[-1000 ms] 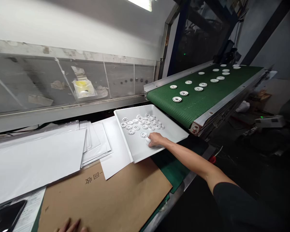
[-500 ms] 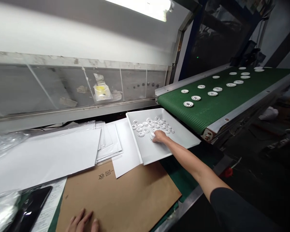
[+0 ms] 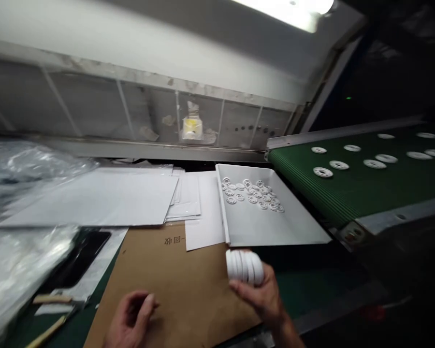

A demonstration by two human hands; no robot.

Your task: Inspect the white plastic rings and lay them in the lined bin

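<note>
My right hand (image 3: pixel 264 295) grips a stack of several white plastic rings (image 3: pixel 244 267), held on its side over the right part of the brown cardboard sheet (image 3: pixel 174 280). Fingers and thumb press on the stack from opposite sides. Over the cardboard's left part, my left hand (image 3: pixel 132 319) is loosely curled, thumb close to the forefinger, with nothing visible in it. Beyond the right hand stands a shallow white tray (image 3: pixel 293 227), where several loose white rings with holes (image 3: pixel 257 194) lie scattered toward the back.
A green conveyor belt (image 3: pixel 311 183) at the right carries several white rings (image 3: pixel 322 172). White sheets (image 3: pixel 105 193) and clear plastic bags (image 3: pixel 25 174) lie at the left. Near them are a dark phone-like object (image 3: pixel 81 256) and a wooden-handled tool (image 3: pixel 52 299).
My right hand has come out of the tray toward me with the ring stack. My left hand has risen further into view and curled its fingers. The view has turned left.
</note>
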